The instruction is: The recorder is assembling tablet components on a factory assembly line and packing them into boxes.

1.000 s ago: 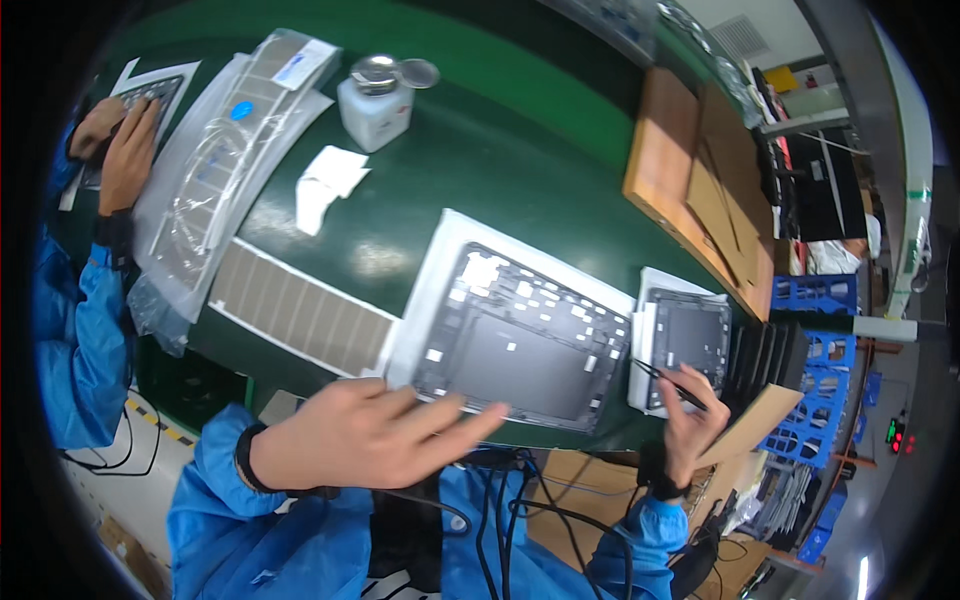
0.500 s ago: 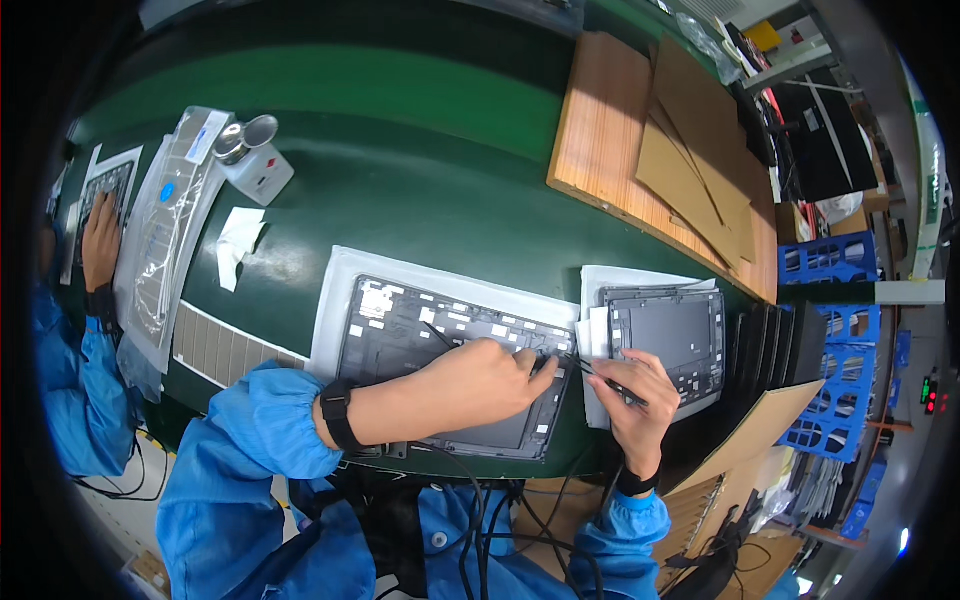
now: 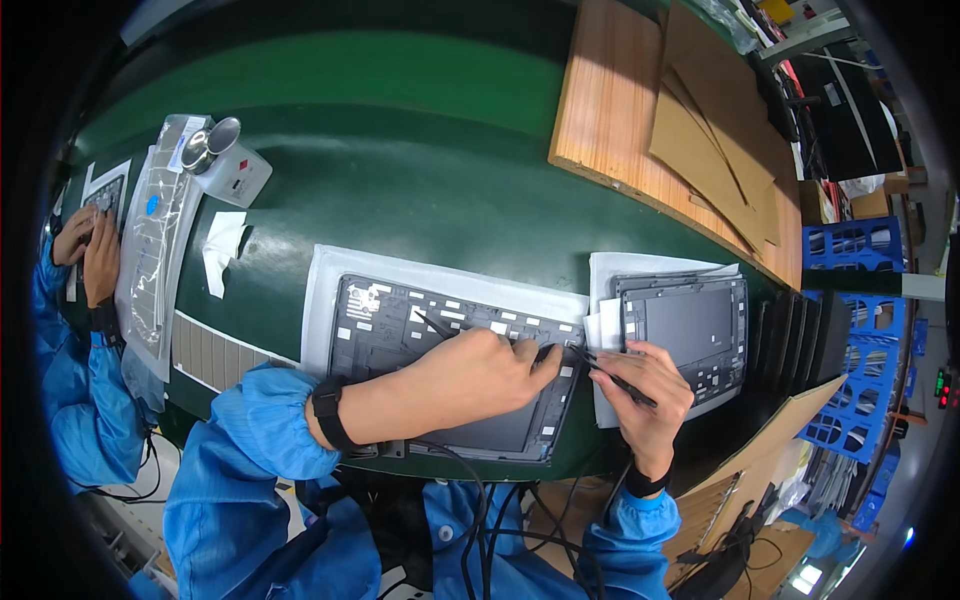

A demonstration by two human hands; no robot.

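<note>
1. Grasping dark tweezers (image 3: 628,387), the right hand (image 3: 650,395) had its grip closed around their shaft, with the tips pointing left to the right edge of a large dark panel (image 3: 490,437).
2. The left hand (image 3: 485,365) lay across that panel, its forearm coming in from the near left and its fingertips close to the tweezer tips. A slim dark tool (image 3: 432,322) jutted out beyond its far side; whether the left grip was clenched on it, I could not tell.
3. The large panel, dotted with small pale patches, sat on a white sheet (image 3: 325,268) at the near side of the green counter (image 3: 400,180).
4. Just right of it, partly behind the right hand, a smaller dark panel (image 3: 685,325) rested over another white sheet (image 3: 604,268).
5. Farther right stood a black slotted rack (image 3: 800,340); on the far right of the counter were a wooden board (image 3: 610,110) and brown cardboard sheets (image 3: 700,150).
6. To the left lay a grey-brown segmented strip (image 3: 215,350), a crumpled white cloth or paper (image 3: 222,255) and a clear-wrapped pack (image 3: 155,240), with a white metal-topped bottle (image 3: 238,178) beside the pack.
7. At the far left, a co-worker's hands (image 3: 100,262) worked over another dark panel (image 3: 108,195).
</note>
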